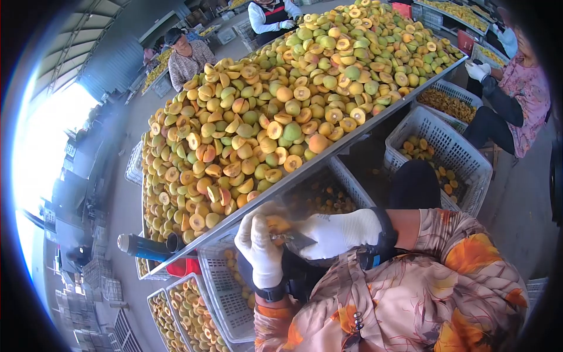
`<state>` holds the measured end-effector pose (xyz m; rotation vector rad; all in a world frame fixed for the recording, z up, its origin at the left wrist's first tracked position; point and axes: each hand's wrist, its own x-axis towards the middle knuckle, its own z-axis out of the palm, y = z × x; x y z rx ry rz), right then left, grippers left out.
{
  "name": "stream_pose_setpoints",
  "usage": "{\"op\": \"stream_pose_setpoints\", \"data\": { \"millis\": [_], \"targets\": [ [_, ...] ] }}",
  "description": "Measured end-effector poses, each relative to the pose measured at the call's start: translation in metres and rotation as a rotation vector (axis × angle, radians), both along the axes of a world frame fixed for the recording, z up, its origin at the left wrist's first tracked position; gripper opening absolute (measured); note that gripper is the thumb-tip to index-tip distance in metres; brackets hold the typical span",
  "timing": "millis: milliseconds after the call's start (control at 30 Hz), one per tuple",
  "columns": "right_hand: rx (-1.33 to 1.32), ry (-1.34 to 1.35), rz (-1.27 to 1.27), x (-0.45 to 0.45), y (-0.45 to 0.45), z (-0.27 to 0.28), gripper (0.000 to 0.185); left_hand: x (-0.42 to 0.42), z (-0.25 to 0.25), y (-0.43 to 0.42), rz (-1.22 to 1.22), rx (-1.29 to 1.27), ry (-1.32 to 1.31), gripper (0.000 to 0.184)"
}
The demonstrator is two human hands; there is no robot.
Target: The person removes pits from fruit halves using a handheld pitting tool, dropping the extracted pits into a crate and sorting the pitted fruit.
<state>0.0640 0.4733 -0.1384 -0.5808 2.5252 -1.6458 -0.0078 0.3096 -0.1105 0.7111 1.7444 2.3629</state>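
Observation:
Both my hands wear white gloves and meet just in front of the table's near edge. My left hand (261, 249) is closed around an orange fruit piece (278, 225), its fingers on the fruit's left side. My right hand (328, 234) is wrapped round a small dark tool, whose tip touches the fruit; the tool's exact shape is hard to make out. Behind them, a large heap of halved yellow-green fruit (270, 126) covers the metal-edged table (346, 141).
Below the edge stand a crate (220, 293) beneath my left hand and another crate (478, 170) at the right, both with fruit. A blue flask (143, 246) lies at the table's left corner. Co-workers sit or stand at the right (525, 111), upper left (189, 58) and top (267, 17).

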Motion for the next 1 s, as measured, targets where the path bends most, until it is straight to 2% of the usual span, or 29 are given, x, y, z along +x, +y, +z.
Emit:
{"op": "stream_pose_setpoints", "data": {
  "millis": [100,133,200,267,333,433,533,567,667,700,733,800,900,933,1000],
  "targets": [
    [-0.071,0.003,0.079,-0.005,0.012,0.006,0.036,-0.004,-0.002,0.014,0.054,0.014,-0.005,0.056],
    [-0.077,0.094,0.069,-0.005,0.015,0.005,0.034,0.003,0.003,0.021,0.114,-0.011,-0.077,0.060],
    [-0.062,0.078,0.065,-0.005,0.021,0.003,0.031,0.008,0.005,0.027,0.134,-0.030,-0.166,0.061],
    [0.190,-0.312,0.055,0.003,0.027,0.056,0.054,0.007,0.002,0.027,0.106,-0.089,-0.101,0.059],
    [0.166,-0.271,0.038,0.002,0.029,0.041,0.056,-0.002,-0.010,0.026,0.070,-0.105,0.046,0.059],
    [0.008,-0.116,0.035,-0.001,0.030,0.010,0.058,-0.003,-0.011,0.030,0.053,-0.086,-0.013,0.056],
    [-0.016,-0.199,0.065,-0.003,0.037,0.015,0.057,0.001,-0.011,0.040,0.082,0.021,-0.277,0.052],
    [0.037,-0.232,0.037,-0.002,0.038,0.021,0.056,0.004,-0.006,0.042,0.096,-0.022,-0.287,0.050],
    [0.150,-0.272,0.000,0.000,0.042,0.025,0.054,-0.006,-0.015,0.041,0.065,-0.194,0.043,0.052],
    [0.157,-0.239,0.023,-0.002,0.043,0.018,0.053,-0.006,-0.010,0.041,0.064,-0.262,0.087,0.053],
    [0.164,-0.202,0.046,-0.005,0.044,0.013,0.051,-0.006,-0.011,0.041,0.028,-0.216,0.067,0.051],
    [-0.001,-0.217,0.098,-0.002,0.042,0.008,0.051,-0.009,-0.012,0.042,-0.039,-0.121,0.034,0.048],
    [-0.167,-0.219,0.098,0.000,0.035,-0.005,0.050,-0.008,-0.014,0.046,-0.120,0.030,-0.088,0.054],
    [-0.206,-0.213,0.086,-0.001,0.034,-0.006,0.050,-0.007,-0.014,0.044,-0.079,-0.009,-0.050,0.056],
    [-0.198,-0.493,0.255,-0.004,0.046,0.005,0.050,-0.006,-0.011,0.039,0.002,-0.092,0.026,0.060]
  ]
}}
